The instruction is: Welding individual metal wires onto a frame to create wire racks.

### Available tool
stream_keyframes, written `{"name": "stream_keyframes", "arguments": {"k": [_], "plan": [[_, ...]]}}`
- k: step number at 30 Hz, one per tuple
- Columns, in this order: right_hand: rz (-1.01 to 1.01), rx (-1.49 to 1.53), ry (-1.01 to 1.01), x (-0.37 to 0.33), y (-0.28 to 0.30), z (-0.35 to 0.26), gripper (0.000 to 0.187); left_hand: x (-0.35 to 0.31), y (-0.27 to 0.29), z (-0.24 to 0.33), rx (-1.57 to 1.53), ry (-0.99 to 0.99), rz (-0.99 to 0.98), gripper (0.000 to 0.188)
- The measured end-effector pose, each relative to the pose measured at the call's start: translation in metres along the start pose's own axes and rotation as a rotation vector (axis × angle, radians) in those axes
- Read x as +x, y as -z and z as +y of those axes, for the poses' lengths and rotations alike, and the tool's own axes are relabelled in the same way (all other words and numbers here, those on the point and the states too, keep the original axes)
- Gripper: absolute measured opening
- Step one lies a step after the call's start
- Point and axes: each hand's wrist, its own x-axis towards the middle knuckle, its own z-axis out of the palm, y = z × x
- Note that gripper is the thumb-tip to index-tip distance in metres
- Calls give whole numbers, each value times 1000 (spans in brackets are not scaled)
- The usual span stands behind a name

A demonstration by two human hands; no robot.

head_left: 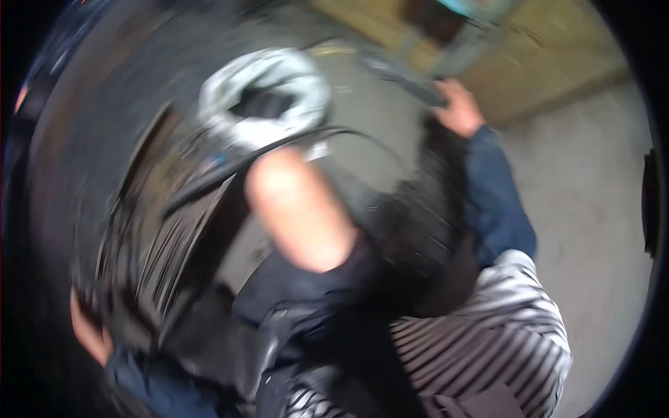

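Motion blurs the whole view. At the upper right my right hand (460, 108) is closed on the near end of a long, flat dark grey bar (411, 85); its exact kind is too smeared to make out. My left hand (89, 333) is low at the left rim, beside a bundle of thin dark strips (164, 268). Its fingers are blurred and partly lost in the dark edge. A black hose or cable (202, 187) runs across the middle, apart from both hands, and curves off to the right.
A white sack (310, 87) with a rolled rim and a dark opening stands beyond my bare knee (300, 209). A yellowish board or wall (557, 59) lies at the upper right, with a blurred dark-and-teal object (446, 24) near it. Pale floor (578, 209) stretches along the right.
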Motion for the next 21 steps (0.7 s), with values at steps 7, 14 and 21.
{"name": "stream_keyframes", "arguments": {"k": [7, 14, 21], "plan": [[-130, 674, 900, 73, 26, -374, 45, 8, 34, -129, 590, 738, 608, 85], [-498, 600, 1300, 58, -102, -622, 26, 19, 4, -129, 232, 836, 500, 64], [-579, 265, 1408, 33, -187, -650, 19, 9, -5, -126, 262, 779, 571, 47]]}}
